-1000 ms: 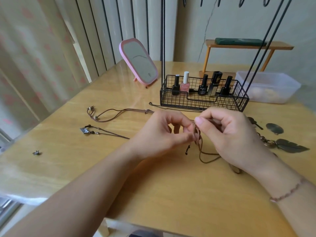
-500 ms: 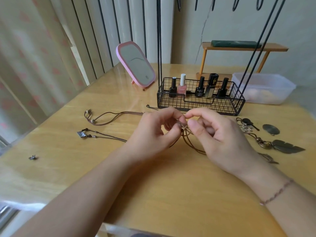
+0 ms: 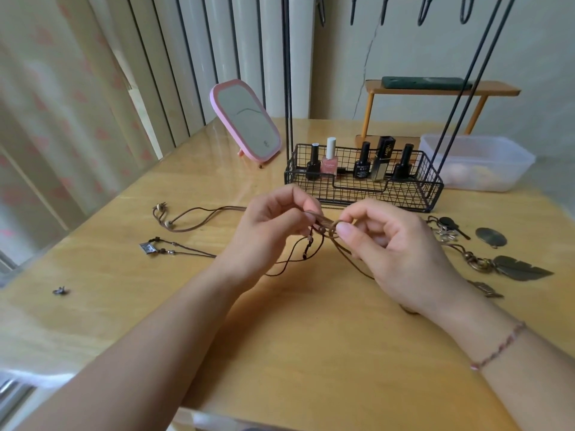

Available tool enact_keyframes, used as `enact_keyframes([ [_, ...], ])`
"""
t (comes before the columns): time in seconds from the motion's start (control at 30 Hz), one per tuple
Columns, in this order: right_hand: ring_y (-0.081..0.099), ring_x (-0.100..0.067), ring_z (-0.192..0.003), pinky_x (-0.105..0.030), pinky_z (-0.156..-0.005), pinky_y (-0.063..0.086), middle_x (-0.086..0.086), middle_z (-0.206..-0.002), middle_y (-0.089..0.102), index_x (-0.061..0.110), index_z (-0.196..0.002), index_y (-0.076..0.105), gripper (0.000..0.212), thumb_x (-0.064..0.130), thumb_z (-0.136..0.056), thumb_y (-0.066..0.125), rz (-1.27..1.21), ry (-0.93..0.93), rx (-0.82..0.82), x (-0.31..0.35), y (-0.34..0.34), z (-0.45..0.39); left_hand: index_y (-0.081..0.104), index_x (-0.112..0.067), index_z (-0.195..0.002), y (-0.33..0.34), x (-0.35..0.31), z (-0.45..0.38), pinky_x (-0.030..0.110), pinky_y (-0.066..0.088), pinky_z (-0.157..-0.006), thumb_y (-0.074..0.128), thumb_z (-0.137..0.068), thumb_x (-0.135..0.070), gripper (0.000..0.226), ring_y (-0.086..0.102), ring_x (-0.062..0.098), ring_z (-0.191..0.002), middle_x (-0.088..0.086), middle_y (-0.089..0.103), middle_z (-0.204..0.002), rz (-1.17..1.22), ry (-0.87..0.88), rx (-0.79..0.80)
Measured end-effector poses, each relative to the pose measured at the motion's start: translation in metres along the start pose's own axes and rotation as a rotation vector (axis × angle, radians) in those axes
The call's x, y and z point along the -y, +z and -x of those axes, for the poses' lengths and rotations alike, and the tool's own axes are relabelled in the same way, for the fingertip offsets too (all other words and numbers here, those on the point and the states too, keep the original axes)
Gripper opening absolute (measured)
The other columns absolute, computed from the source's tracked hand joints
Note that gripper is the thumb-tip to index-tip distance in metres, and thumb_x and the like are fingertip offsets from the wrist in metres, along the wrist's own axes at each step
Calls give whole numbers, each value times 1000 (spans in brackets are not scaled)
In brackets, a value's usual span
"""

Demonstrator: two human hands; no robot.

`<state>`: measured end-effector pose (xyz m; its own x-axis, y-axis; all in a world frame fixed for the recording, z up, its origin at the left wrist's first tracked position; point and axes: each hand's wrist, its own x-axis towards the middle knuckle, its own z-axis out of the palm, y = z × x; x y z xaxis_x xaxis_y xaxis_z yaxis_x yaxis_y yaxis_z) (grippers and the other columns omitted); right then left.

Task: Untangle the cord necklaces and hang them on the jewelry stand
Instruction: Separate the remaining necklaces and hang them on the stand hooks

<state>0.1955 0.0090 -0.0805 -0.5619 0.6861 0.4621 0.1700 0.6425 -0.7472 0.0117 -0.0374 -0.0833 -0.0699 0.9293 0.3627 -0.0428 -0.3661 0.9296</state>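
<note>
Both hands, left hand (image 3: pixel 267 225) and right hand (image 3: pixel 395 244), pinch the knot (image 3: pixel 326 227) of the cords (image 3: pixel 298 259) between them, loops trailing below; light, limp and thin, it is probably best gripped right beside the tangle.

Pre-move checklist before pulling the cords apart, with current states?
1. Both hands grip the tangle: ok. Left hand and right hand pinch the knotted brown cords above the table.
2. Knot loosened: cannot tell; the fingers hide part of it.
3. Trailing cord ends lie unobstructed: ok. The loops with the square pendant rest apart on the left.
4. Feather pendant clear of the wire basket: ok.
5. Stand hooks empty: ok for those in view.
6. Any necklace hung yet: not ok.
</note>
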Motion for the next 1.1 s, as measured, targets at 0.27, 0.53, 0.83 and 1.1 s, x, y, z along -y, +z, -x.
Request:
enact_keyframes([
  [0.27, 64, -18, -70, -42, -67, 53, 2, -79, 70, 19, -85, 77, 15, 31, -88, 70, -80, 10, -41, 9, 12, -8, 63, -13, -86, 6, 4, -1, 24, 46, -64, 58, -86, -11, 5, 54, 13, -69, -4, 62, -72, -2, -32, -22],
  [0.53, 56, -19, -90, -42, -89, 41, -2, -71, 55, 3, -63, 58, 31, 29, -81, 57, -629, 395, 134, 11, -17, -14, 57, -20, -92, 3, 13, 2, 16, 34, -56, 56, -97, -3, 17, 40, 5, -57, -13, 48, -68, -669, 200, 13],
  [0.83, 49, -22, -60, -39, -84, 55, 3, -52, 47, 15, -65, 60, 23, 34, -75, 69, -1172, 178, 165, 4, -79, -18, 59, -21, -93, -3, 8, 0, 22, 46, -66, 54, -99, -6, 17, 49, 2, -69, -12, 56, -81, -635, 130, 72],
  [1.1, 61, -2, -76, -12, -66, 46, 18, -82, 66, 33, -93, 71, 23, 13, -91, 61, 269, -78, -7, -2, -53, -16, 61, -21, -87, -5, 8, 5, 25, 43, -72, 45, -93, 7, 33, 51, 10, -78, -6, 51, -84, -833, 118, 244],
])
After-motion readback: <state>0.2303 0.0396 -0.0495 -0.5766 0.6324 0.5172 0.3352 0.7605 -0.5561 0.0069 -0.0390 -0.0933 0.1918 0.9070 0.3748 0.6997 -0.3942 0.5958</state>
